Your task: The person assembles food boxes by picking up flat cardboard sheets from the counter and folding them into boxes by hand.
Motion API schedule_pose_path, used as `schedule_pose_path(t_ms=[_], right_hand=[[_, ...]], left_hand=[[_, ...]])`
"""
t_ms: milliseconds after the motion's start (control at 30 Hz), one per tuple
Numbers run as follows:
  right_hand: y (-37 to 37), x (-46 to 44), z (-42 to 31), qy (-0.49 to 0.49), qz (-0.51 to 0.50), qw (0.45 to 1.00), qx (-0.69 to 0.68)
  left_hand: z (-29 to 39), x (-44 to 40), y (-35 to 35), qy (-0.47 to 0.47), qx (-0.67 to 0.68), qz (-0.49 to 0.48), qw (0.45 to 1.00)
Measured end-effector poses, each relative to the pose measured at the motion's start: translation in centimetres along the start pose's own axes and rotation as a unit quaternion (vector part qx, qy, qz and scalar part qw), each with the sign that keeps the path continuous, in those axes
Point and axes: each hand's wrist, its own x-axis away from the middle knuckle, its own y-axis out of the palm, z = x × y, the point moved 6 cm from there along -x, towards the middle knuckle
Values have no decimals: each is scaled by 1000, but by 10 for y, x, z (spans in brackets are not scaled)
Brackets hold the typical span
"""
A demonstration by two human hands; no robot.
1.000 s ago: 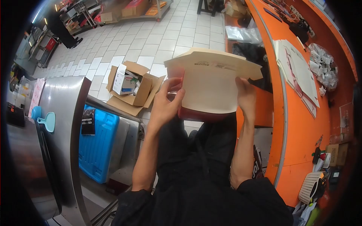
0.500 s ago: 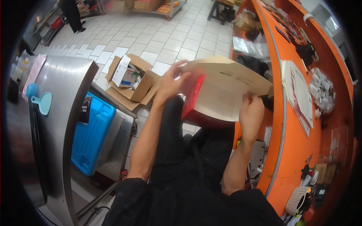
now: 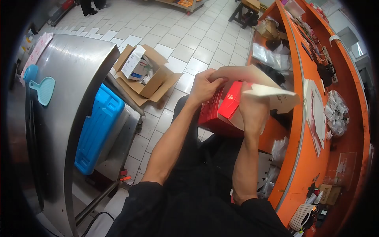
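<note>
A red cardboard box (image 3: 233,100) with a cream inner side is partly folded above my lap. Beneath it lies a stack of red card (image 3: 209,112), its layered edges showing on the left. My left hand (image 3: 206,87) is closed on the far left edge of the cream panel, thumb on top. My right hand (image 3: 254,112) is curled at the box's right side, closed on a cream flap that bends over the knuckles. Its fingertips are hidden behind the hand and the card.
On the left stands a steel counter (image 3: 85,47) with a light-blue scoop-like tool (image 3: 45,91) and a blue lid (image 3: 98,128) below. An open carton (image 3: 160,81) sits on the tiled floor. An orange shelf unit (image 3: 294,173) runs along my right. Another person's legs (image 3: 87,7) appear far left.
The wide cream sheet has been folded inward, and a red panel now shows. My left hand has come down onto the edge; my right hand has moved up and inward. The view has shifted.
</note>
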Motion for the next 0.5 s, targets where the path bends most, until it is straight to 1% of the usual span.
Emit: schedule_pose_path(t_ms=[33,100,167,233,267,300,333,367,400,433,500], right_hand=[[15,-2,12,-57,-15,997,48],[25,-5,3,-112,-27,989,97],[41,-1,-3,-40,-66,984,162],[51,-2,-4,-48,-71,985,149],[57,-4,-7,-56,-104,980,163],[61,-4,-10,-61,-137,973,177],[61,-5,-12,-58,-136,973,178],[66,-6,-14,-38,-169,970,172],[69,-7,-14,-19,-201,965,165],[70,-6,-10,-19,-200,966,165],[73,-1,-4,-37,-193,972,127]], left_hand=[[0,-1,2,-6,-2,-11,1000],[-5,-2,6,5,14,-15,1000],[-8,-1,6,15,27,-14,999],[-6,0,2,35,2,6,999],[-4,0,0,35,1,8,999],[-3,1,0,23,20,12,999],[-2,2,0,11,39,14,999],[0,2,0,13,39,12,999],[0,2,-2,-14,26,9,1000],[-1,2,-2,-41,12,6,999],[-8,0,0,-35,32,3,999]])
